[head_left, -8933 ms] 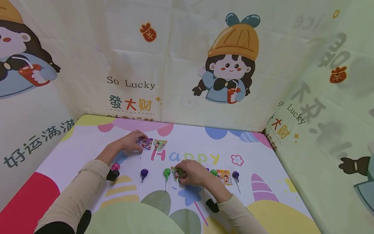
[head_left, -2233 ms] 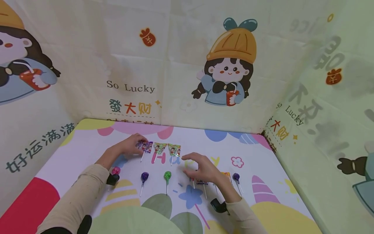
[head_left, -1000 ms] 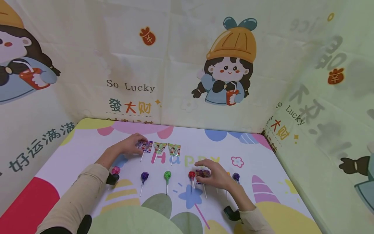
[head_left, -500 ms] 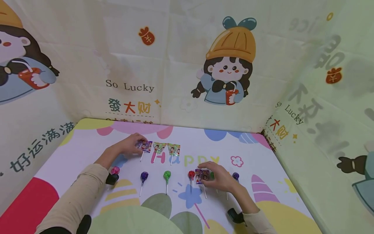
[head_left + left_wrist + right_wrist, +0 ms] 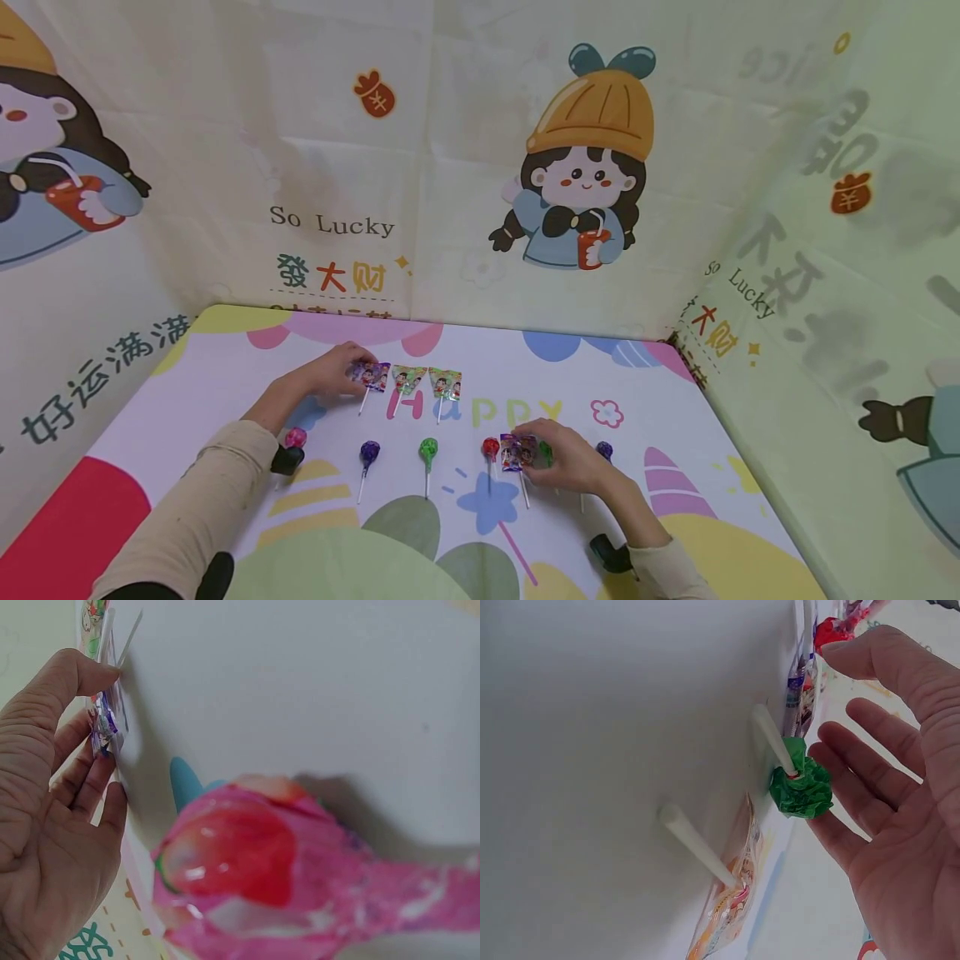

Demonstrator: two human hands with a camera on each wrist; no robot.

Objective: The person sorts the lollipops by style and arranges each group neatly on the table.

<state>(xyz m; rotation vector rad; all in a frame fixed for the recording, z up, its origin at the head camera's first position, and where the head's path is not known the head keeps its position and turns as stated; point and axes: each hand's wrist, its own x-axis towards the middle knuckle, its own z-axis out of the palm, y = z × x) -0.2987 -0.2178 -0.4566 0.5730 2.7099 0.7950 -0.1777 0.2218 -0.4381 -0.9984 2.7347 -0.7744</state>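
Observation:
In the head view, my left hand (image 5: 330,372) pinches the edge of a flat lollipop in a purple wrapper (image 5: 375,377), at the left end of the far row. Beside it lie two lollipops in light green wrappers, one (image 5: 408,380) next to the purple one and another (image 5: 446,384) to its right. My right hand (image 5: 562,457) has thumb and forefinger at the edges of another purple-wrapped flat lollipop (image 5: 511,452) in the near row. A red ball lollipop (image 5: 491,448) stands left of it. Under the right palm is a green ball lollipop (image 5: 802,791), with an orange-wrapped flat lollipop (image 5: 731,904) beyond.
Along the near row lie a pink lollipop (image 5: 296,437) by my left wrist, a purple ball lollipop (image 5: 369,452), a green one (image 5: 428,450) and another purple one (image 5: 604,451) at the right end. A printed cloth wall (image 5: 465,167) rises behind the table.
A second green-wrapped lollipop has moved from the near row to the far row. My right hand then went right and closed in around the purple-wrapped lollipop. The left hand stays put.

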